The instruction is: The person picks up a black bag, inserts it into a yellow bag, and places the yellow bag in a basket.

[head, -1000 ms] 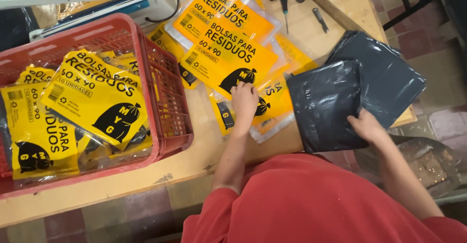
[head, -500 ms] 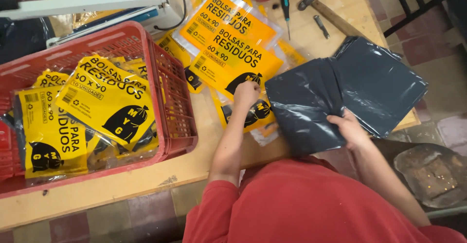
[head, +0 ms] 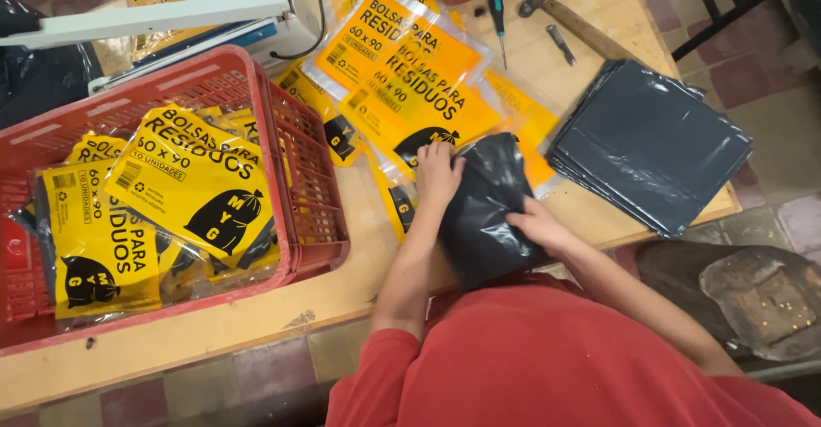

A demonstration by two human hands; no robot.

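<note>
Black folded bag (head: 487,213) lies at the near edge of the wooden table (head: 256,324), pressed flat under both hands. Right hand (head: 539,224) rests open, palm down, on its right side; left hand (head: 438,173) grips its upper left corner with bent fingers, over a yellow packet (head: 402,106). Just right of them, at the table's right edge, sits a stack of black bags (head: 650,145). Left, a red basket (head: 308,188) holds more yellow packets. Farther back lie a screwdriver (head: 499,18), a hammer (head: 569,12) and a white sealer bar (head: 154,18) by the far edge.
</note>
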